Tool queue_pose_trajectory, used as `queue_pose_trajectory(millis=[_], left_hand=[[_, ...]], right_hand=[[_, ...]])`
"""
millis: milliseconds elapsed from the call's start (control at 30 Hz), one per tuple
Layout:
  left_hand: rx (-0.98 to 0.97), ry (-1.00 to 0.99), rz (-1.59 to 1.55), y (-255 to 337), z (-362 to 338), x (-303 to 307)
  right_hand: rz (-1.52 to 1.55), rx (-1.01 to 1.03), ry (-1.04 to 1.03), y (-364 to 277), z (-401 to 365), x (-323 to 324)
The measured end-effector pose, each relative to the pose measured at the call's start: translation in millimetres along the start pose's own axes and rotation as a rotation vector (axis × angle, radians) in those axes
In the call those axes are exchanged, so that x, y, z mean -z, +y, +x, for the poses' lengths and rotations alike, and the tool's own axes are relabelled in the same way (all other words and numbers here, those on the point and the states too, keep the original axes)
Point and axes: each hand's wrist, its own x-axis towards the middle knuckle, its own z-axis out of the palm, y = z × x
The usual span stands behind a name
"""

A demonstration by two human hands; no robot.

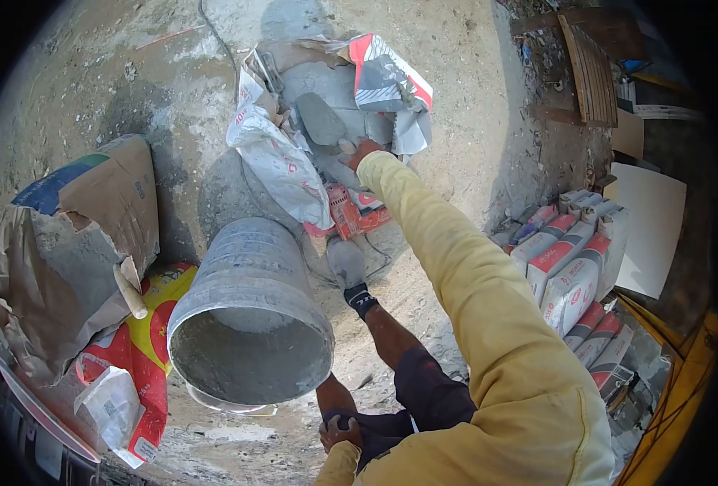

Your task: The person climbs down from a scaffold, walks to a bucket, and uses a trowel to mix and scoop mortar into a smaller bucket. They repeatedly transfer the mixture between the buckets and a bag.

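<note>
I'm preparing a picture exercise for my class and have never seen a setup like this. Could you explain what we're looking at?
There is no machine here: a person works with two bare hands. The single picture comes from a camera worn on the head, looking forward and down, with curved, dark edges.

The right hand reaches into an open bag, beside a flat grey thing, perhaps a tool; whether it is gripped is unclear. The left hand is by the person's leg.

On the dusty ground are a bucket coated grey inside, a red tool, a torn brown bag and, on the right, stacked bags.
</note>
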Motion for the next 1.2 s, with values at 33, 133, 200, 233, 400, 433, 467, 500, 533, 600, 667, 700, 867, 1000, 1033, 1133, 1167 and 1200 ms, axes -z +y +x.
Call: queue_pose_trajectory(millis=[33,133,200,233,400,433,467,500,533,600,667,700,867,1000,1033,1133,1167,1200], left_hand=[[-0.002,0.006,0.002,1.4,-1.2,-0.5],[-0.004,0.016,0.006,3.3,-0.5,-3.0],[-0.016,0.017,0.008,2.6,0.2,-3.9],[-0.027,0.018,0.004,3.6,0.8,-3.7],[-0.022,0.007,0.024,9.2,-1.2,0.8],[-0.037,0.017,0.021,14.3,-0.8,0.9],[-0.038,0.015,0.024,19.3,-1.0,1.4],[-0.032,0.017,0.031,22.2,-2.6,3.3],[-0.028,0.019,0.039,23.4,-4.5,4.8],[-0.046,0.026,0.05,16.7,-0.8,1.2],[-0.062,0.03,0.055,15.4,1.2,-1.0],[-0.056,0.032,0.054,15.4,0.8,-1.1],[-0.048,0.027,0.063,16.6,0.5,-0.6],[-0.053,0.029,0.014,15.4,0.0,2.2],[-0.059,0.032,-0.005,14.0,0.0,0.5],[-0.074,0.059,-0.017,9.1,0.9,-5.7],[-0.074,0.052,-0.022,7.7,0.7,-7.9],[-0.074,0.052,-0.024,7.2,1.0,-9.1]], right_hand=[[0.175,0.069,-0.146,1.2,10.0,2.9],[0.457,0.011,-0.413,-17.7,20.7,17.9],[0.559,-0.129,-0.532,-30.4,26.5,19.4],[0.815,-0.135,-0.564,-34.9,35.6,13.5],[1.025,-0.153,-0.536,-53.0,44.8,-4.9],[0.985,-0.113,-0.449,-54.8,39.7,-8.5],[0.943,-0.07,-0.363,-58.1,36.9,-9.8],[0.782,-0.037,-0.305,-60.2,36.2,-10.0],[0.782,-0.043,-0.304,-60.4,33.4,-9.9],[0.659,-0.103,-0.22,-62.8,29.9,-5.3],[0.619,-0.109,-0.205,-45.0,55.3,-40.8],[0.345,0.048,-0.081,-24.8,83.0,-77.2],[0.326,-0.083,-0.038,-33.1,56.2,-24.5],[0.375,-0.24,0.009,-42.3,39.3,-15.7],[0.336,-0.259,0.085,-41.8,38.1,-18.2],[0.314,-0.279,-0.077,-33.9,37.2,-13.5],[0.305,-0.277,-0.077,-31.4,34.6,-13.1],[0.281,-0.28,-0.048,-29.6,32.2,-13.1]])
